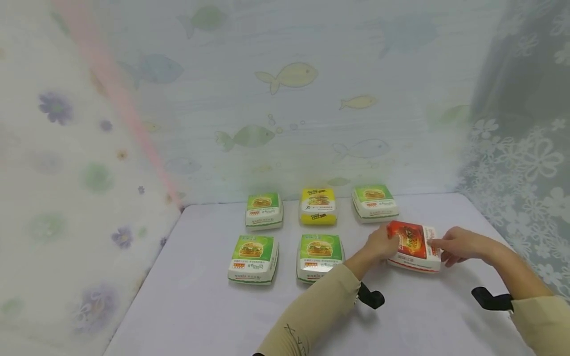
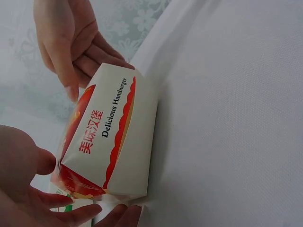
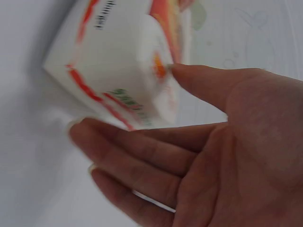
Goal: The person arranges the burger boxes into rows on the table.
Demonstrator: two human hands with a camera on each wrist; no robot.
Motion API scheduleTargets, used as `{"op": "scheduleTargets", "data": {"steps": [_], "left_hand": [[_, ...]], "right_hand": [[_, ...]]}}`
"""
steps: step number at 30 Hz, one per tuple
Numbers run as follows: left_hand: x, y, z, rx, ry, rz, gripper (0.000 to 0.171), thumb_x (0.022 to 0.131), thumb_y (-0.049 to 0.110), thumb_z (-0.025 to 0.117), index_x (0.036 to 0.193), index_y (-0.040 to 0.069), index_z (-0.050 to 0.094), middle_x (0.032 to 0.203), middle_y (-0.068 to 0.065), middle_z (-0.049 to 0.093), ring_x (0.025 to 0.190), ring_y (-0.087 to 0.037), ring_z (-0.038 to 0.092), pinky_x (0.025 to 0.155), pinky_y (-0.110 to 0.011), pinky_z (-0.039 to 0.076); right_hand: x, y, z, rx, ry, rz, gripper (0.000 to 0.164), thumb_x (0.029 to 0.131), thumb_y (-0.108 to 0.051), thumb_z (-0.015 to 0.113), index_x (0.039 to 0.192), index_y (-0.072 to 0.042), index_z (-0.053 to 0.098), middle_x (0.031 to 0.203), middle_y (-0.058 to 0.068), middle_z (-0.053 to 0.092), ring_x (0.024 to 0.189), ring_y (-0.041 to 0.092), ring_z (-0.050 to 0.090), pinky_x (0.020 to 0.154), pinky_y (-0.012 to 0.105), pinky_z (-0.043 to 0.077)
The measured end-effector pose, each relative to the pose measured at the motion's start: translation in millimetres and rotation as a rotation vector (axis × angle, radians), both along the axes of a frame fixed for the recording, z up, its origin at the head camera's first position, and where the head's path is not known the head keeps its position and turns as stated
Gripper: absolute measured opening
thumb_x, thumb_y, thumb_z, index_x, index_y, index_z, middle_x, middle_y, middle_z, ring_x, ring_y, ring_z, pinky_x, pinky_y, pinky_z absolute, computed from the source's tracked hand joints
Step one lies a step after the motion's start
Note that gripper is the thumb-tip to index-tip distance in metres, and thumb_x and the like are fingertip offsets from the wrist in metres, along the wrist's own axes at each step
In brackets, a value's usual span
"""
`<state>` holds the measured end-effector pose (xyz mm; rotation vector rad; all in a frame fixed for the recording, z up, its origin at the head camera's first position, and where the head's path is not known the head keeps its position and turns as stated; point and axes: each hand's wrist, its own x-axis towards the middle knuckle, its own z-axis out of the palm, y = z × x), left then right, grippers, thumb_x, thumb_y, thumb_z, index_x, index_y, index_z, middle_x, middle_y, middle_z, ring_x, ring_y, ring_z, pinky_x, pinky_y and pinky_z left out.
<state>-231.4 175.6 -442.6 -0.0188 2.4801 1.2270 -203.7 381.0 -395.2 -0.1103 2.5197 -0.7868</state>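
Note:
A red and white hamburger box sits between the two hands at the right of the table. The left hand holds its left side, with the thumb at the upper edge and fingers low along the side. At the opposite side is the right hand. In the right wrist view, that hand's thumb touches the box's upper edge, while its other fingers extend loosely beside the lower corner. The left wrist view shows the lettered front of the box close over the white cloth.
Green and white hamburger boxes stand left of the hands, including one partly behind the left forearm and one farther left. Behind them are a yellow box and more green ones. Patterned curtains border the white table.

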Motion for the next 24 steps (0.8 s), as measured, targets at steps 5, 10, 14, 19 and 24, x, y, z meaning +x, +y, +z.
{"op": "scheduleTargets", "data": {"steps": [5, 10, 14, 19, 24], "left_hand": [[2.2, -4, -0.6, -0.031, -0.008, -0.012, 0.057, 0.101, 0.042, 0.061, 0.147, 0.012, 0.049, 0.128, -0.007, 0.060, 0.103, -0.019, 0.057, 0.095, -0.038, 0.053], [10.2, -8, -2.2, -0.059, -0.057, -0.055, 0.065, 0.098, 0.047, 0.066, 0.146, 0.009, 0.046, 0.132, -0.006, 0.055, 0.095, -0.021, 0.055, 0.086, -0.038, 0.057], [15.8, -10, -3.3, -0.044, -0.067, -0.091, 0.062, 0.097, 0.047, 0.067, 0.142, 0.009, 0.048, 0.125, -0.006, 0.056, 0.090, -0.021, 0.054, 0.078, -0.037, 0.057], [17.6, -9, -1.1, -0.049, -0.074, -0.105, 0.058, 0.098, 0.044, 0.066, 0.141, 0.008, 0.050, 0.121, -0.007, 0.058, 0.092, -0.021, 0.054, 0.082, -0.038, 0.055], [8.0, -11, 5.1, -0.071, -0.029, -0.083, 0.046, 0.102, 0.038, 0.060, 0.133, 0.004, 0.058, 0.104, -0.007, 0.060, 0.086, -0.021, 0.056, 0.079, -0.038, 0.054]], "right_hand": [[-8.5, 6, 10.7, 0.038, 0.027, 0.036, 0.060, 0.107, -0.039, 0.052, 0.111, 0.020, 0.060, 0.101, 0.026, 0.071, 0.087, 0.032, 0.072, 0.082, 0.052, 0.059], [-17.2, 7, 11.1, 0.021, 0.071, 0.049, 0.069, 0.107, -0.039, 0.053, 0.132, 0.024, 0.042, 0.124, 0.043, 0.054, 0.098, 0.039, 0.068, 0.083, 0.053, 0.059], [-21.1, 7, 4.2, -0.001, 0.065, 0.054, 0.070, 0.107, -0.039, 0.053, 0.141, 0.021, 0.036, 0.133, 0.045, 0.046, 0.104, 0.043, 0.065, 0.084, 0.053, 0.059], [-17.8, 8, -2.3, -0.002, 0.055, 0.051, 0.067, 0.107, -0.039, 0.052, 0.138, 0.020, 0.042, 0.130, 0.042, 0.052, 0.103, 0.041, 0.065, 0.082, 0.051, 0.059], [-12.0, 8, -1.7, 0.008, 0.036, 0.050, 0.059, 0.106, -0.038, 0.054, 0.122, 0.019, 0.056, 0.110, 0.026, 0.065, 0.096, 0.034, 0.066, 0.079, 0.051, 0.059]]}}
